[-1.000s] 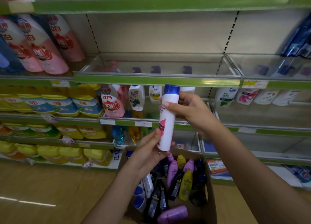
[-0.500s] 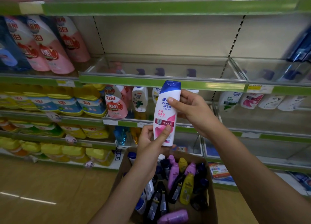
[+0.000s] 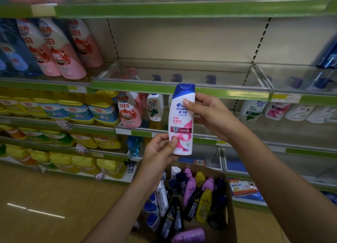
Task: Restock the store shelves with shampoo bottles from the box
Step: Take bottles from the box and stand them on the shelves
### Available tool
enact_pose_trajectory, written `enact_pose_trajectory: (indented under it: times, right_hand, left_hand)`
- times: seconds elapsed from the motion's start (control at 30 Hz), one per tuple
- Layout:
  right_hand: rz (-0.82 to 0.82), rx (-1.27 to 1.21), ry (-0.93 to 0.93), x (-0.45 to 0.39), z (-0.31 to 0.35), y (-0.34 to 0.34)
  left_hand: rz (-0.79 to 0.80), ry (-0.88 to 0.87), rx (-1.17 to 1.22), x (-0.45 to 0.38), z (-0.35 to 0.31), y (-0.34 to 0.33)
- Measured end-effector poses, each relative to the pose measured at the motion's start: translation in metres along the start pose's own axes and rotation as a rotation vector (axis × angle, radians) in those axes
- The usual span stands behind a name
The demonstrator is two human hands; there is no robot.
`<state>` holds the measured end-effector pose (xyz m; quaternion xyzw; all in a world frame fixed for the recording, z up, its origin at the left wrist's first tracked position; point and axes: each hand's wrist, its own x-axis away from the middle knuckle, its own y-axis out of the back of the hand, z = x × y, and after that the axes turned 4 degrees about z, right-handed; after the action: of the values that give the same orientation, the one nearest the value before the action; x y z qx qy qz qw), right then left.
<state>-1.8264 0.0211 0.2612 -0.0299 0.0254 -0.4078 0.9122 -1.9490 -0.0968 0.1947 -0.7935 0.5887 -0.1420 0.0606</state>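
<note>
the shampoo bottle point(image 3: 182, 119) is standing upright above the box point(image 3: 231, 202), label facing you; your right hand point(image 3: 209, 115) is pinching its shoulder and your left hand point(image 3: 160, 151) is pinching its base. you're checking it before shelving, so next you're likely needing to lift it over the clear rail of the bare shelf point(image 3: 228, 93) just above.

Both hands point(image 3: 160, 151) point(image 3: 209, 115) hold a white shampoo bottle point(image 3: 182, 120) upright.

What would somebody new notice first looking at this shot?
Dead centre, a white shampoo bottle with a blue cap stands upright, its label facing the camera, held by the right hand near the top and the left hand at the base. Below sits an open cardboard box of jumbled bottles.
</note>
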Motion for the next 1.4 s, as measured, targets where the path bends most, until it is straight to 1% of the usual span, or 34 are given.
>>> enact_pose_trajectory:
  times: [0.3, 0.53, 0.77, 1.0, 1.1, 1.23, 1.3, 1.4]
  right_hand:
    - [0.008, -0.035, 0.016, -0.004, 0.002, -0.007]
    - [-0.028, -0.050, 0.061, -0.027, 0.007, -0.033]
    - [-0.053, -0.013, 0.116, -0.089, 0.007, -0.076]
    - [-0.144, -0.015, 0.200, -0.167, 0.005, -0.121]
    - [-0.170, -0.038, 0.227, -0.199, 0.005, -0.137]
    - [-0.190, -0.064, 0.289, -0.240, 0.011, -0.151]
    - [-0.201, -0.101, 0.308, -0.263, 0.015, -0.154]
    - [-0.213, -0.082, 0.343, -0.296, 0.018, -0.155]
  left_hand:
    - [-0.021, -0.031, 0.045, 0.001, -0.003, 0.004]
    - [-0.019, -0.045, 0.124, -0.008, -0.016, 0.028]
    - [-0.011, -0.100, -0.085, -0.049, -0.054, 0.089]
    - [0.060, -0.143, -0.286, -0.119, -0.098, 0.166]
    - [0.102, -0.195, -0.384, -0.148, -0.119, 0.196]
    - [0.134, -0.226, -0.417, -0.187, -0.146, 0.222]
    - [0.148, -0.272, -0.429, -0.208, -0.157, 0.231]
    - [0.165, -0.344, -0.470, -0.238, -0.169, 0.240]
